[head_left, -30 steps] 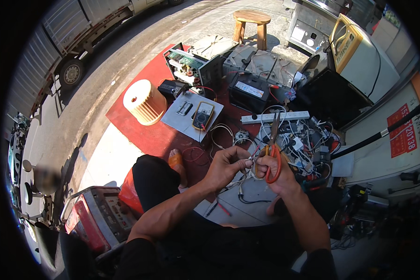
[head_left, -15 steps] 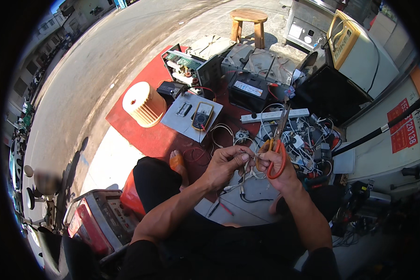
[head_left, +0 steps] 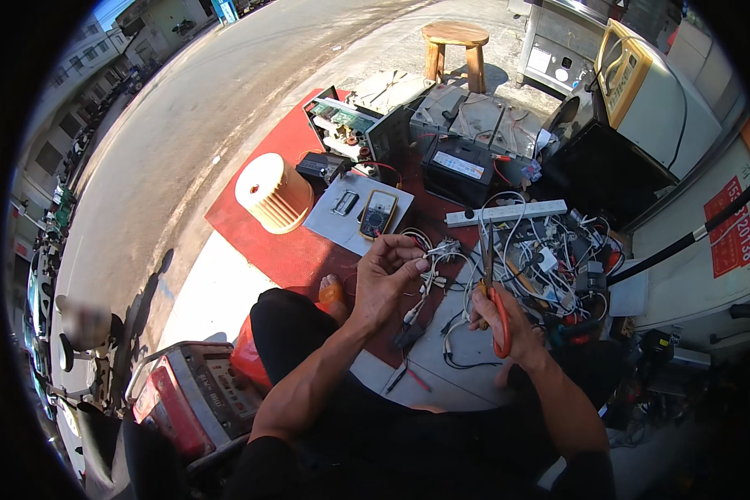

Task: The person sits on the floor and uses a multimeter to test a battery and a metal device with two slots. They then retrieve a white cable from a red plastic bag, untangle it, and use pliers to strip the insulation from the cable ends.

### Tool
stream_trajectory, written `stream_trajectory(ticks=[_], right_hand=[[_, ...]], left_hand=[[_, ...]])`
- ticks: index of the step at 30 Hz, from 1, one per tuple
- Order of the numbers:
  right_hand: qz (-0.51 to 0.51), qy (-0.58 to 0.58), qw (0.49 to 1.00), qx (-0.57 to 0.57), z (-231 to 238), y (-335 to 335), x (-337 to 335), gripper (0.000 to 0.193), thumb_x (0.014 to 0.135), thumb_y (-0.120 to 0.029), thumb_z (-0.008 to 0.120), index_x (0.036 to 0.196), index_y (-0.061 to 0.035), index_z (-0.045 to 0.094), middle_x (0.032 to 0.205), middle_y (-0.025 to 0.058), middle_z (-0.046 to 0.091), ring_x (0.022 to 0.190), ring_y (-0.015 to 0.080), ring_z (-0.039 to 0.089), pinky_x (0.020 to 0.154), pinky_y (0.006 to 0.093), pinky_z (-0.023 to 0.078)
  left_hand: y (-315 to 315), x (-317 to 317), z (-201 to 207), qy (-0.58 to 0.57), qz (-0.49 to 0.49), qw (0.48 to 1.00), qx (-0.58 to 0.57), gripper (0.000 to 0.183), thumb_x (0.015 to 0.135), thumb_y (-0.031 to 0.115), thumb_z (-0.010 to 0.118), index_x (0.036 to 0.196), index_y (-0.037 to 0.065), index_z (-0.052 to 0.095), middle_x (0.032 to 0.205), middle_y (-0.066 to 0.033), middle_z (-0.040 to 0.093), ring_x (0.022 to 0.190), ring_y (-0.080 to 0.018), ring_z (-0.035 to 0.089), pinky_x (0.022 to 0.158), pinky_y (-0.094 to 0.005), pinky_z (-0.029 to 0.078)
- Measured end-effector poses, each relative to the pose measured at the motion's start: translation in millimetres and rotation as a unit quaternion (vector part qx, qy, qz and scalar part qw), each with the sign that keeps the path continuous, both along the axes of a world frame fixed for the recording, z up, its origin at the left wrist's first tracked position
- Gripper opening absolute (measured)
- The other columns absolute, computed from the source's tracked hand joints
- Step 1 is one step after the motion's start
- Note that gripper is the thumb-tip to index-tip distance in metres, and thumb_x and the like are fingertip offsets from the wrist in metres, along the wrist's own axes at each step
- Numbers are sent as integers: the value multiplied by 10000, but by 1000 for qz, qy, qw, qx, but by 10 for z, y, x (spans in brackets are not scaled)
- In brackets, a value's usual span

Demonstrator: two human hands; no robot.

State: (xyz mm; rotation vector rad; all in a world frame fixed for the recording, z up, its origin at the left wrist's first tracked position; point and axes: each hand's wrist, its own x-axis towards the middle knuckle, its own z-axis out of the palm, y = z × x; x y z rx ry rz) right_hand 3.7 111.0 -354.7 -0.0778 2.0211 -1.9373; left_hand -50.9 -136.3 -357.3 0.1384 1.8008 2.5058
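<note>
My left hand (head_left: 383,283) is closed, thumb and fingers pinched on thin white cables (head_left: 432,279). Their lower ends hang beside the palm, with plugs towards the floor. My right hand (head_left: 512,325) grips scissors (head_left: 501,312) by their orange handles, the blades pointing up and away from me. A gap separates the scissors from the cables in my left hand. Just beyond both hands spreads a tangled heap of cables and adapters (head_left: 550,267). A yellow-edged multimeter (head_left: 378,214) lies on a pale flat board (head_left: 332,218) past my left hand.
A white power strip (head_left: 508,212) borders the cable heap. Behind it stand a black battery (head_left: 458,169) and an opened electronic device (head_left: 350,125). A cream ribbed basket (head_left: 275,193) sits on the red mat (head_left: 242,221). A red generator (head_left: 187,400) is at my left, a wooden stool (head_left: 456,35) far off.
My hands have moved apart: the right drew down and away with the scissors, the left rose slightly with the cables. The view has shifted a little.
</note>
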Motion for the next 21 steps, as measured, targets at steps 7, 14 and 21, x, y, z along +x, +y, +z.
stream_trajectory(ticks=[7,14,21], right_hand=[[106,-80,991,-13,-46,-149,129,378,1113,-415,565,1064,-42,598,835,32,600,722,127,647,692,283,581],[128,-57,990,32,67,-181,111,411,1105,-429,574,973,-39,587,744,23,581,569,124,611,550,265,540],[96,5,989,116,96,-186,112,475,1058,-452,671,843,-45,555,554,49,543,467,148,567,460,300,455]], left_hand=[[39,-5,-93,92,5,993,-75,261,957,-16,778,1157,16,613,1060,-64,739,976,-101,715,823,-244,582],[66,19,-95,148,4,971,-188,194,958,-68,746,1081,2,614,1003,-82,755,892,-117,741,773,-262,620],[42,57,-42,100,-6,974,-204,174,942,-35,779,1018,5,628,929,-60,741,878,-96,733,768,-256,597]])
